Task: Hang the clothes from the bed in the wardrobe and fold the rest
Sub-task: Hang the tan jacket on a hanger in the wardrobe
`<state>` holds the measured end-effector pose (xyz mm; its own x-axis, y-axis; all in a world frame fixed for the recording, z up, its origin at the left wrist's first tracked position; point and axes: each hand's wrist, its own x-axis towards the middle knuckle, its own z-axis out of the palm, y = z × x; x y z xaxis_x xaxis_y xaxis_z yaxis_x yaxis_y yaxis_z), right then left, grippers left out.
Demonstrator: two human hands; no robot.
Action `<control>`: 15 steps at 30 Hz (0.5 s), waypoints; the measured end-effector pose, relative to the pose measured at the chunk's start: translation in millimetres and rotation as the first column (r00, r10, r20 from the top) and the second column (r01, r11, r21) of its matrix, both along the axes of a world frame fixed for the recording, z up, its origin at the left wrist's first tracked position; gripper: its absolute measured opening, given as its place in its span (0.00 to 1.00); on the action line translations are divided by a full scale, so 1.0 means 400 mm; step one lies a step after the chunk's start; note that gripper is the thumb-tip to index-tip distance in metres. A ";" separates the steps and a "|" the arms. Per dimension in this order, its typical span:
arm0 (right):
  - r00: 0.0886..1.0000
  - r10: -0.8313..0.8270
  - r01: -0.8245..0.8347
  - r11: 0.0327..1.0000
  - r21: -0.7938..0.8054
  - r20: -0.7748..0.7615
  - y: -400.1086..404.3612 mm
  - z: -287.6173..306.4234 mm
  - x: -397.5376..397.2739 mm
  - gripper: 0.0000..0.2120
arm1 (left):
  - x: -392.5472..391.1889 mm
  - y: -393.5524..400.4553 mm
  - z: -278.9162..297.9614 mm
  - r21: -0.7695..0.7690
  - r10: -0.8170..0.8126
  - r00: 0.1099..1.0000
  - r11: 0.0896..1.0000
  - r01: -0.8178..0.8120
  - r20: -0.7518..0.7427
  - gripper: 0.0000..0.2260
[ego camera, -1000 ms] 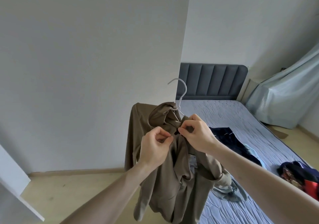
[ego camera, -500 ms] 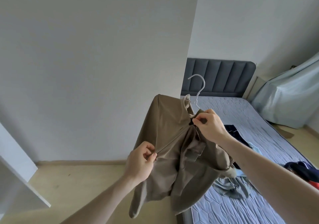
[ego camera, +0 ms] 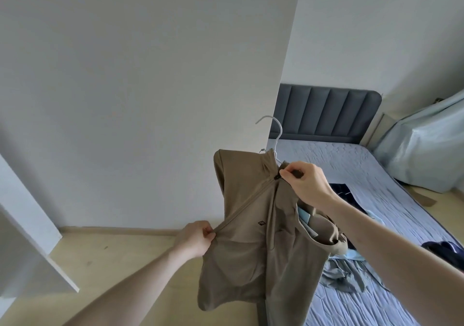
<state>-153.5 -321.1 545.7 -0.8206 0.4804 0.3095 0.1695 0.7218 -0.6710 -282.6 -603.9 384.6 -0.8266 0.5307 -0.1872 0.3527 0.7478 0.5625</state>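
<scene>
Head view: right hand (ego camera: 305, 184) pinches the zip pull at the jacket (ego camera: 253, 227) collar on a hanger (ego camera: 275, 135); left hand (ego camera: 195, 238) pinches the zip's lower end; bed (ego camera: 376, 182) right.

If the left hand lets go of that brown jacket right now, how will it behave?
The brown jacket looks soft and floppy: it creases and sags below both grips. It would probably swing back under the hanger, since the right hand pinches the collar.

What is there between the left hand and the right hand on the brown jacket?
In the head view, the closed zipper line of the jacket runs taut between the left hand, pinching low, and the right hand, pinching at the collar.
</scene>
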 end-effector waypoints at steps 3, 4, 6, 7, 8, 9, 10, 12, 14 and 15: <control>0.999 0.024 -0.025 0.999 -0.026 -0.049 -0.002 0.038 0.007 0.11 | -0.005 0.021 0.076 0.058 -0.026 0.997 0.998 0.030 -0.072 0.06; 0.997 0.042 -0.043 0.999 -0.009 -0.062 -0.003 0.053 0.009 0.11 | -0.005 0.029 0.117 0.133 -0.016 0.989 0.990 0.036 -0.149 0.06; 0.993 0.097 -0.095 0.995 0.035 -0.069 -0.011 0.075 0.011 0.11 | -0.003 0.042 0.217 0.320 0.027 0.932 0.943 0.097 -0.361 0.11; 0.989 0.130 -0.127 0.990 0.053 -0.066 -0.017 0.082 0.009 0.11 | -0.006 0.047 0.273 0.391 0.051 0.872 0.906 0.165 -0.487 0.15; 0.985 0.163 -0.159 0.985 0.066 -0.061 -0.023 0.085 0.008 0.11 | -0.013 0.052 0.324 0.415 0.063 0.792 0.875 0.249 -0.608 0.18; 0.979 0.195 -0.191 0.979 0.074 -0.055 -0.029 0.088 0.008 0.11 | -0.022 0.053 0.371 0.395 0.060 0.711 0.862 0.316 -0.700 0.21; 0.972 0.231 -0.226 0.971 0.076 -0.050 -0.035 0.091 0.007 0.11 | -0.032 0.052 0.409 0.347 0.040 0.660 0.873 0.342 -0.750 0.23; 0.955 0.296 -0.293 0.953 0.071 -0.023 -0.041 0.093 0.004 0.10 | -0.051 0.050 0.453 0.226 -0.049 0.670 0.921 0.317 -0.741 0.23; 0.933 0.361 -0.360 0.931 0.063 0.008 -0.044 0.092 0.001 0.10 | -0.065 0.047 0.462 0.128 -0.154 0.756 0.945 0.301 -0.637 0.17; 0.918 0.395 -0.396 0.916 0.057 0.027 -0.044 0.091 -0.002 0.10 | -0.066 0.044 0.462 0.124 -0.192 0.815 0.944 0.306 -0.546 0.12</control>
